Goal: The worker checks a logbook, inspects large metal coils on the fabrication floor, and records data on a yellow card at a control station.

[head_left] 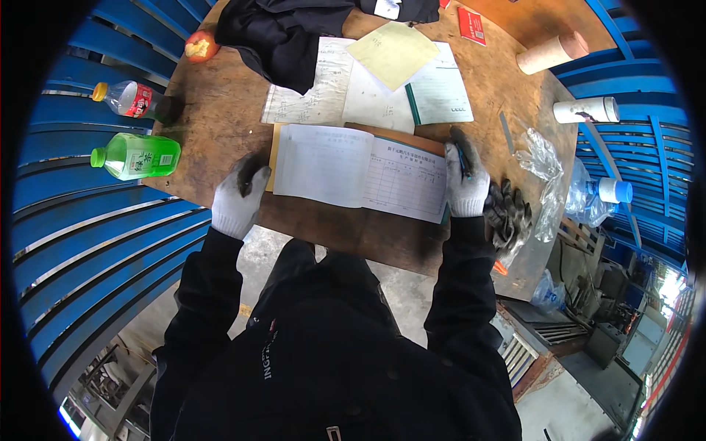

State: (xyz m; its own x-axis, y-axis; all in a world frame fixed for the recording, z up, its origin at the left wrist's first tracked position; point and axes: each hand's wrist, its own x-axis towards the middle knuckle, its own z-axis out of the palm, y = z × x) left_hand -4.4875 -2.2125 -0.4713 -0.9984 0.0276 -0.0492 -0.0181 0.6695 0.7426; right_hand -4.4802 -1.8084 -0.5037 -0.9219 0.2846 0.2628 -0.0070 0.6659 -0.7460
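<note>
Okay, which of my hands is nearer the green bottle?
Left. The left grip is right of the green bottle, by the left edge of the open book; the right grip is farther off, at the book's right edge.

the worktop (pixel 209 140) is brown, blotched darker. along its near edge, the open booklet (pixel 320 165) is white, its right side ruled with a dark grid. left hand (pixel 237 197) and right hand (pixel 469 192) are gloved white and dark grey. by the left edge: a green bottle (pixel 121 156).

The person wears a black jacket (pixel 331 367) with pale lettering (pixel 268 353), dark trousers (pixel 353 275) and white-and-black gloves (pixel 467 195).
</note>
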